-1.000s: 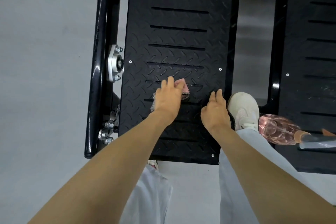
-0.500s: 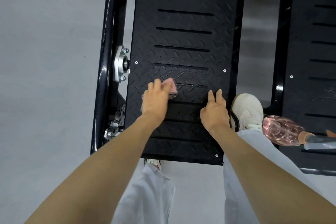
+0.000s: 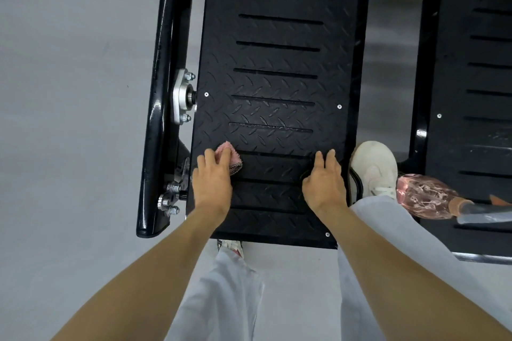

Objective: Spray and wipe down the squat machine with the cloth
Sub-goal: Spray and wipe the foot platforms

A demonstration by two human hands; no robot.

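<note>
beside the black frame tube (image 3: 159, 91), the left hand (image 3: 212, 183) presses the pink cloth (image 3: 230, 158) with flat fingers onto the footplate (image 3: 277, 63), at its left edge towards the near end. the right hand (image 3: 324, 185) lies flat and empty by the right edge. wiping looks midway: the far slots and the second footplate (image 3: 476, 91) seem left. a white shoe (image 3: 374, 166) and the spray bottle (image 3: 424, 196) crowd the right

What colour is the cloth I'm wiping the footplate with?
The cloth is pink with a darker speckled edge; the head view shows it best.
</note>
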